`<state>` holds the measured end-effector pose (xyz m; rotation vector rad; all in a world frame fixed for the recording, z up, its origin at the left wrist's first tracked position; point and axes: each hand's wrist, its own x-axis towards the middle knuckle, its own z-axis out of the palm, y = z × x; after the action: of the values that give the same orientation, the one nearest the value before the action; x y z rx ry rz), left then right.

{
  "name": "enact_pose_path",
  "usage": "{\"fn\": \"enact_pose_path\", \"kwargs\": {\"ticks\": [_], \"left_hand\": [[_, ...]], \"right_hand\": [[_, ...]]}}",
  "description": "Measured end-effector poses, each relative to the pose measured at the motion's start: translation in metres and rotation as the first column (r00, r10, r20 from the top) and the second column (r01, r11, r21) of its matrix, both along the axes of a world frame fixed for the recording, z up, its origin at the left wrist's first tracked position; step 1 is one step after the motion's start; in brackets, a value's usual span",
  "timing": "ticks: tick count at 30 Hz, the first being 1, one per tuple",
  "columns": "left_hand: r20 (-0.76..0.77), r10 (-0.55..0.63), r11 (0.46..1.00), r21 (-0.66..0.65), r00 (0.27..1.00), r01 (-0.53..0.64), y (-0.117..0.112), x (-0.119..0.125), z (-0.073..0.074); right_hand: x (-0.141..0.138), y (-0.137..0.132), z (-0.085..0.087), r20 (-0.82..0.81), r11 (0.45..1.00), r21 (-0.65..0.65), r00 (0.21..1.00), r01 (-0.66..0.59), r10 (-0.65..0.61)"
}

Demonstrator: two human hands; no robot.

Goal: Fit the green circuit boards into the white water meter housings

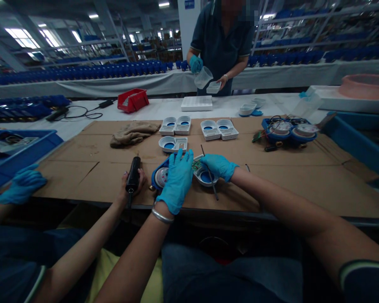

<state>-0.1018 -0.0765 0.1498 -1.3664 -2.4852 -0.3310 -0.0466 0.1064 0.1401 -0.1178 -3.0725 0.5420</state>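
Note:
My left hand [177, 181], in a blue glove, lies with fingers stretched out over the right side of a blue round meter body [160, 177]. Its fingertips reach toward a small green circuit board [196, 165]. My right hand [220, 166], also gloved, is closed at a thin dark rod [212, 180] slanting across a white housing [204, 182] with a blue round window. The circuit board sits at the upper left of that housing, by my right fingertips. Glove and fingers hide part of the meter and the board.
To the left a co-worker's bare hand [141, 180] holds a black electric screwdriver [133, 174]; the gloved hand [25, 185] rests nearby. White housings [173, 145], a brown cloth [132, 134] and wired blue meters [290, 128] lie around. Across stands a person [222, 46] holding plastic containers.

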Motion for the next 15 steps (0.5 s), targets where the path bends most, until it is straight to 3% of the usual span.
{"fn": "enact_pose_path", "kwargs": {"ticks": [2, 5, 8, 11, 15], "left_hand": [[0.011, -0.047, 0.996, -0.072, 0.999, 0.048, 0.01, -0.005, -0.004], [0.003, -0.023, 0.984, -0.174, 1.0, 0.024, 0.019, -0.013, -0.009], [-0.03, 0.026, 0.975, -0.219, 0.999, -0.032, 0.023, -0.016, -0.01], [-0.052, 0.04, 0.975, -0.217, 0.998, -0.05, 0.024, -0.015, -0.01], [-0.062, 0.058, 0.974, -0.216, 0.996, -0.07, 0.025, -0.015, -0.014]], "right_hand": [[-0.002, 0.0, 0.0, 0.016, 1.0, 0.017, 1.0, -0.022, 0.022], [-0.003, 0.007, -0.001, 0.045, 0.996, -0.009, 0.995, -0.09, 0.091], [0.002, 0.022, 0.003, -0.04, 0.975, -0.176, 0.99, -0.139, 0.134], [0.009, 0.039, 0.015, -0.15, 0.944, -0.309, 0.986, -0.115, 0.071], [0.01, 0.048, 0.031, -0.094, 0.918, -0.386, 0.994, -0.084, 0.052]]}}
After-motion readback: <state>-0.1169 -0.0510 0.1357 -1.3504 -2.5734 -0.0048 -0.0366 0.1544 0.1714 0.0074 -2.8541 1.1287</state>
